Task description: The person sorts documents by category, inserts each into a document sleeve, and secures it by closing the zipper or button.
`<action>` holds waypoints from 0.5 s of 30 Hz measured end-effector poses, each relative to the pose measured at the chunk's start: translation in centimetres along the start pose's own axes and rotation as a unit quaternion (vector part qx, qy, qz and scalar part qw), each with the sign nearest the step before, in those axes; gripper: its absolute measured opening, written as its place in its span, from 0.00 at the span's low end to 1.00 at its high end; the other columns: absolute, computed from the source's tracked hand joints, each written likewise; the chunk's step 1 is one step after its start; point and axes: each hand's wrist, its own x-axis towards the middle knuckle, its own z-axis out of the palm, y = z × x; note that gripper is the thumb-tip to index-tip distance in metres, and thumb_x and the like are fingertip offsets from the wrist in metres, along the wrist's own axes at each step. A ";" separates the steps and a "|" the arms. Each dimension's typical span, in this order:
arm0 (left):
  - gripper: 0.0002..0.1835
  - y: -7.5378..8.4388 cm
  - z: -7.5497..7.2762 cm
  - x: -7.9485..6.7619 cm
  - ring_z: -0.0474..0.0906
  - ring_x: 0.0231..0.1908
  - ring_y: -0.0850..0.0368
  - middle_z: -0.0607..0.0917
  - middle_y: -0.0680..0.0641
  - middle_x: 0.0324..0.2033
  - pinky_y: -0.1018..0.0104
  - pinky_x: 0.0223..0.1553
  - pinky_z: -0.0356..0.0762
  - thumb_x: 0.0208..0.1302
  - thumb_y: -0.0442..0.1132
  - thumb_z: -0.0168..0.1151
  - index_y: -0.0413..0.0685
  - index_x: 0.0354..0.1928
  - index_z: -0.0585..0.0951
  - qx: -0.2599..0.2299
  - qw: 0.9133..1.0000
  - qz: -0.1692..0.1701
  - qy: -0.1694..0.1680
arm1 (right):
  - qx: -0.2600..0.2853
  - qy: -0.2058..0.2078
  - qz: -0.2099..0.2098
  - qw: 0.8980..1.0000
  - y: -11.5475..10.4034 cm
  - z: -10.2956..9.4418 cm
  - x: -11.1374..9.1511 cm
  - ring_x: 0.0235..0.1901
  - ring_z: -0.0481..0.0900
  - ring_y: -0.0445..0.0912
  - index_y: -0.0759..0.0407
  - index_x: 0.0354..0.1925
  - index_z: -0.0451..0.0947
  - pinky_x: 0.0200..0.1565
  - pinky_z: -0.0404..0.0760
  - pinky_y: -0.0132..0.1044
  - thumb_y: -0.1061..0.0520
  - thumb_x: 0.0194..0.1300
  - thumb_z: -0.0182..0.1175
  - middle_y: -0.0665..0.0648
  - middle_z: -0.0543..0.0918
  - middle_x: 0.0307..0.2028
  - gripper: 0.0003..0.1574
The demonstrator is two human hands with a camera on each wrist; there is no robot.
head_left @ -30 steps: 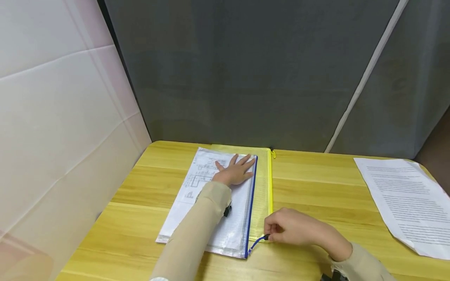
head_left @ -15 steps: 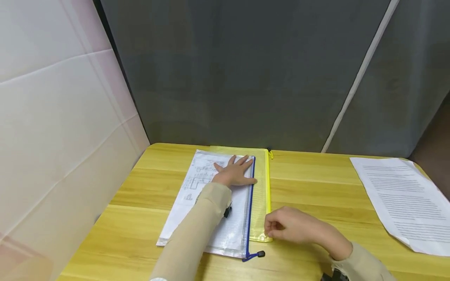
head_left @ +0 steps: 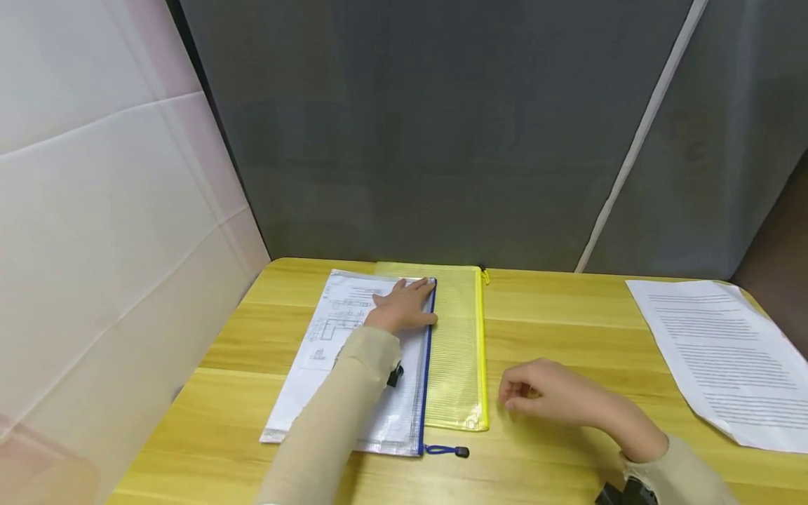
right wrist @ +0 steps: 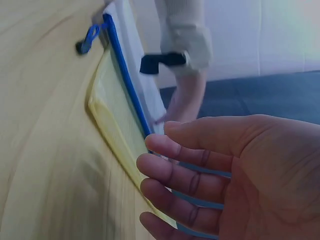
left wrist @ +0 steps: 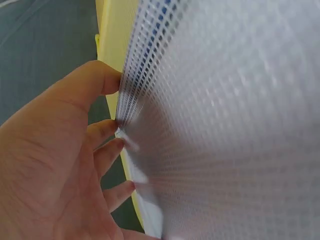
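Note:
A clear mesh zipper pouch [head_left: 386, 426] with a blue zipper edge lies flat, with a printed drawing inside. My left hand [head_left: 401, 309] rests on its upper part with fingers spread; in the left wrist view the fingertips [left wrist: 112, 150] touch the mesh. Partly beneath it is a yellow zipper pouch [head_left: 456, 351], its right side showing. The blue pull cord [head_left: 442, 449] with a black end lies loose at the near corner. My right hand [head_left: 558, 395] hovers right of the yellow pouch, fingers loosely curled around nothing.
Several printed lines fill white paper sheets [head_left: 726, 372] at the table's right. A dark grey partition [head_left: 410, 140] rises behind the wooden table [head_left: 214, 421], and a pale wall [head_left: 126, 231] stands on the left.
My right hand has let go of the blue zipper's pull cord and drawn back to the right. My left hand has slid the blue-edged pouch leftward, so more of the yellow pouch shows.

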 end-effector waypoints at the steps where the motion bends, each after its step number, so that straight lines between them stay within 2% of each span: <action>1: 0.41 -0.4 -0.1 -0.1 0.43 0.79 0.42 0.53 0.58 0.79 0.19 0.65 0.47 0.66 0.56 0.59 0.64 0.78 0.56 -0.001 1.000 -0.001 0.001 | -0.002 0.003 -0.001 1.000 0.2 -0.2 -0.2 0.29 0.72 0.29 0.49 0.34 0.82 0.33 0.76 0.28 0.58 0.68 0.62 0.43 0.82 0.29 0.04; 5: 0.41 -2.2 -0.7 -0.7 0.43 0.79 0.41 0.53 0.54 0.79 0.22 0.67 0.49 0.66 0.54 0.61 0.59 0.78 0.57 -0.008 1.000 -0.007 0.005 | 0.002 0.004 0.001 1.000 0.9 -0.5 -1.1 0.29 0.72 0.29 0.49 0.35 0.82 0.32 0.76 0.28 0.57 0.68 0.62 0.43 0.83 0.29 0.04; 12: 0.40 -5.0 -1.8 -1.4 0.51 0.77 0.40 0.58 0.44 0.78 0.47 0.76 0.53 0.68 0.48 0.61 0.47 0.77 0.58 0.004 1.000 0.013 0.026 | 0.001 0.017 0.021 1.000 2.0 -0.8 -2.7 0.31 0.72 0.28 0.48 0.36 0.81 0.33 0.76 0.28 0.55 0.69 0.62 0.42 0.83 0.31 0.03; 15: 0.39 -6.0 -2.1 -1.8 0.55 0.76 0.41 0.60 0.42 0.76 0.49 0.76 0.55 0.69 0.46 0.61 0.44 0.77 0.58 -0.004 0.999 0.008 0.033 | 0.003 0.023 0.023 0.999 2.5 -1.1 -3.4 0.32 0.74 0.28 0.49 0.37 0.82 0.34 0.77 0.28 0.54 0.70 0.61 0.43 0.84 0.33 0.03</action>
